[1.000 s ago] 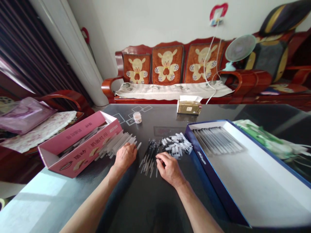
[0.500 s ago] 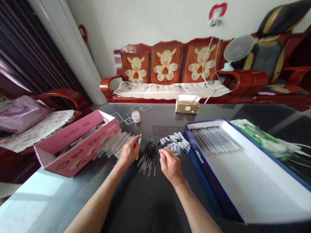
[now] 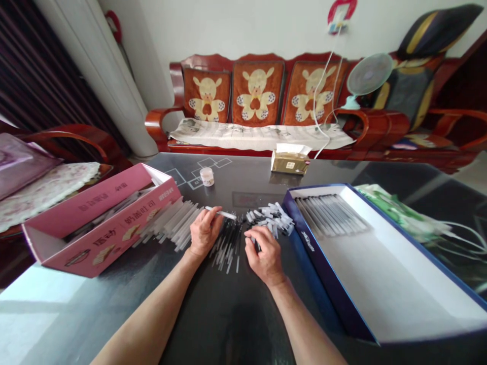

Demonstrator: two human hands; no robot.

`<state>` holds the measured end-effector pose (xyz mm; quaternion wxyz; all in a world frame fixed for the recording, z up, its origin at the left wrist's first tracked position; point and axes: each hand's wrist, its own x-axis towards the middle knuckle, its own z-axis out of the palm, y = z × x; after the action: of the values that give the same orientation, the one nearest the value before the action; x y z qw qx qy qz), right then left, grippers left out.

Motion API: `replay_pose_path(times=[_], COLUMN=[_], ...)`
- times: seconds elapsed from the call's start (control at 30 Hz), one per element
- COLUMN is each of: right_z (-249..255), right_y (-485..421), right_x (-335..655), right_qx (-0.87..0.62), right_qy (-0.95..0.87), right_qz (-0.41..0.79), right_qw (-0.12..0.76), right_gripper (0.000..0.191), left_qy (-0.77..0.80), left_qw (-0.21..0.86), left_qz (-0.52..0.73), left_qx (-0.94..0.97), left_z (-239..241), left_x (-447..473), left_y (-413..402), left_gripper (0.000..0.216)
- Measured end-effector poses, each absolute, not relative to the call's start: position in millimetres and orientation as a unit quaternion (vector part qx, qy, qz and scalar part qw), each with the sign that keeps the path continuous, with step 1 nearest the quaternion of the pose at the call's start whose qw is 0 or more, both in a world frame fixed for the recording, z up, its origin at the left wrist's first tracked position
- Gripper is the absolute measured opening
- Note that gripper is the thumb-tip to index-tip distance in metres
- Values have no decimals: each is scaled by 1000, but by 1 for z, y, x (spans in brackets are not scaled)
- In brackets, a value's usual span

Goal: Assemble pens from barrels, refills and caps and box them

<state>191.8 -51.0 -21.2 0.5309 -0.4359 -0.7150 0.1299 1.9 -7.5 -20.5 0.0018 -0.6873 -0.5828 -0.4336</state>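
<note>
My left hand pinches a clear pen barrel, which lies level and points right above the table. It hovers beside a pile of clear barrels that spills from a pink box. My right hand is curled, its fingers closed on a thin dark refill at the right edge of a heap of black refills. A cluster of grey pen caps lies just beyond that hand.
A blue-edged white box lid at right holds a row of assembled pens. A tissue box and small jar sit farther back. Green packaging lies at far right. A red wooden sofa stands behind the dark table.
My left hand lifted one clear barrel off the pile and turned it level. My right hand stayed at the refill heap, and its fingers closed on a refill.
</note>
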Motion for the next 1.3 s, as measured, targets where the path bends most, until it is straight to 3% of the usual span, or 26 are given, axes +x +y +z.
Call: replay_pose_path(times=[0.13,0.43,0.67,0.77,0.9,1.03,1.3], right_z=[-16,-14,-11,-7,-7,-11,-5], right_y=[-60,-76,-87,-100,-108,-99,-85], right_x=[194,191,201,197,181,174,189], right_qx=[-428,-390,-480,-552,-596,-607,-660], right_qy=[-757,-854,-799,-770,-761,-756,-723], right_qz=[149,126,104,78,0,-64,-57], right_qw=[470,321,346,310,256,239,193], right_gripper=[16,25,20,9,18,13,13], left_qy=[-560,-532,-521,-524,-532,-555,-575], left_qw=[77,36,22,13,11,26,39], left_qz=[-406,-428,-448,-442,-433,-404,-376], left_qx=[-718,-730,-727,-728,-727,-727,-726], left_z=[-20,-28,-30,-30,-31,-30,-30], left_x=[4,7,7,7,7,6,6], left_y=[-10,-9,-7,-6,-6,-5,-4], left_gripper=[24,27,28,30,30,31,35])
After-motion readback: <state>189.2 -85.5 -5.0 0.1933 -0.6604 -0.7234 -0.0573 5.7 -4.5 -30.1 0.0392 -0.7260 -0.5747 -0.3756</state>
